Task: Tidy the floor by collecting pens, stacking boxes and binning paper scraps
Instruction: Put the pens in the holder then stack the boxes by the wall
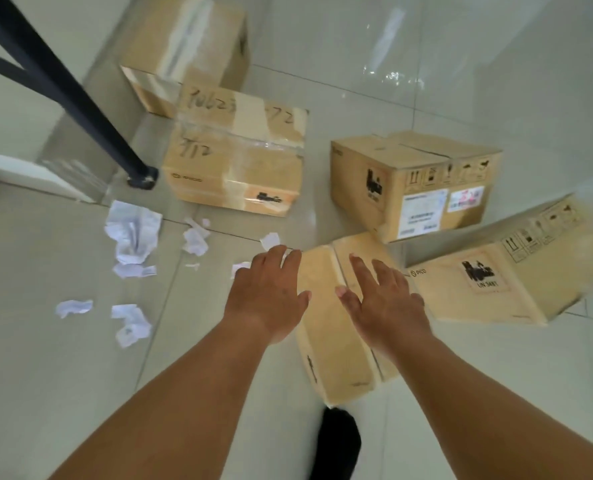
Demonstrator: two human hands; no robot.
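Your left hand [269, 294] and right hand [385, 299] hover flat, fingers spread, over the nearest box [326, 344] on the glossy tiled floor [63, 393]; four more boxes beyond; paper scraps [132, 233] lie left; black leg [80, 102] stands far left.

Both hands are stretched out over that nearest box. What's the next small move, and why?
Probably lower both hands to grip the sides of the nearest tan cardboard box: the left hand and right hand hover open above it, holding nothing, and the other cardboard boxes lie scattered, unstacked.
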